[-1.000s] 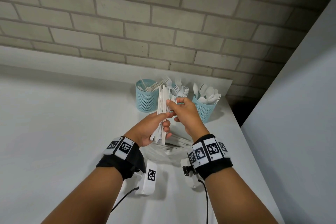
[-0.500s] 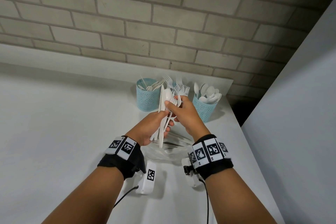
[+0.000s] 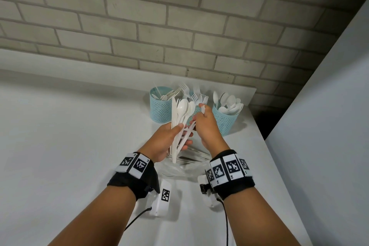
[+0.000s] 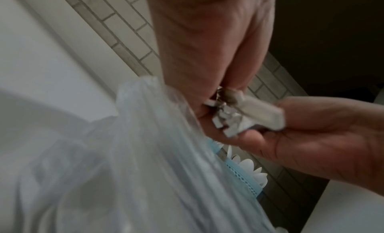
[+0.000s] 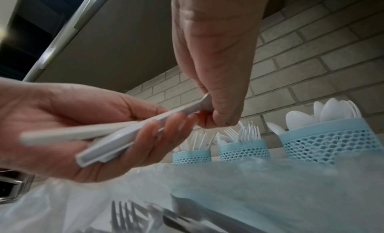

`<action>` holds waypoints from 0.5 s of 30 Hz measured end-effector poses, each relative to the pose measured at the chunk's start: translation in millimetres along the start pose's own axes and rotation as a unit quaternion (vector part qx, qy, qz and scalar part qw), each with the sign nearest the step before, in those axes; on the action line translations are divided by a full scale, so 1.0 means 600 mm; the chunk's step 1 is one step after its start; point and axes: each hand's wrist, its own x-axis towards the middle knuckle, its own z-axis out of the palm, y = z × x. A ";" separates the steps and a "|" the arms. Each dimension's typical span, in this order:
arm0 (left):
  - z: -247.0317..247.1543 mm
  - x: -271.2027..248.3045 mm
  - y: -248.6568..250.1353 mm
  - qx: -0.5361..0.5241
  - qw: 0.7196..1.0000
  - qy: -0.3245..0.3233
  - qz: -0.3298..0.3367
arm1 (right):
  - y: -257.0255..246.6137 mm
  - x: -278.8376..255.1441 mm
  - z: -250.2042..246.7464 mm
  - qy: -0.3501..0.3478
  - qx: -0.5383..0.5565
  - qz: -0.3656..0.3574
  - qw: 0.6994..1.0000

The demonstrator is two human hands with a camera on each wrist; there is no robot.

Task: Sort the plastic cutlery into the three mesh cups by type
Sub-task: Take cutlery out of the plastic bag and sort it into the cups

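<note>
Now, hands: both raised over the worktop (image 3: 60, 146), just in front of the middle cup.
Left hand (image 3: 165, 138): my fingers curl round a bundle of white cutlery (image 3: 179, 118), spoons and knives, bowls and blades up.
Right hand (image 3: 205, 124): closed in a pinch on a single fork (image 3: 202, 109), tines poking out above my knuckles, handle slanting down into the bundle.
Middle cup (image 5: 243, 149): blue mesh, holds forks, tines up.
Left cup (image 3: 159, 106): just beside the middle cup, holds knives.
Right cup (image 3: 224, 122): on the middle cup's other side, full of spoons.
Plastic bag (image 5: 249, 195): clear, crumpled, lying in front of the middle cup beneath my hands; more forks (image 5: 124, 216) inside.
Brick wall (image 3: 179, 26): directly behind the cups.
</note>
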 end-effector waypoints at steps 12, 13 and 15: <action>-0.033 -0.007 0.004 0.008 0.997 -0.075 -0.022 | -0.006 0.020 -0.051 0.038 0.284 0.086 0.954; -0.033 -0.009 0.006 0.007 0.996 -0.087 -0.026 | -0.007 0.020 -0.054 0.019 0.286 0.091 0.954; -0.035 -0.013 0.008 0.013 0.993 -0.113 -0.032 | -0.010 0.019 -0.062 -0.024 0.277 0.100 0.955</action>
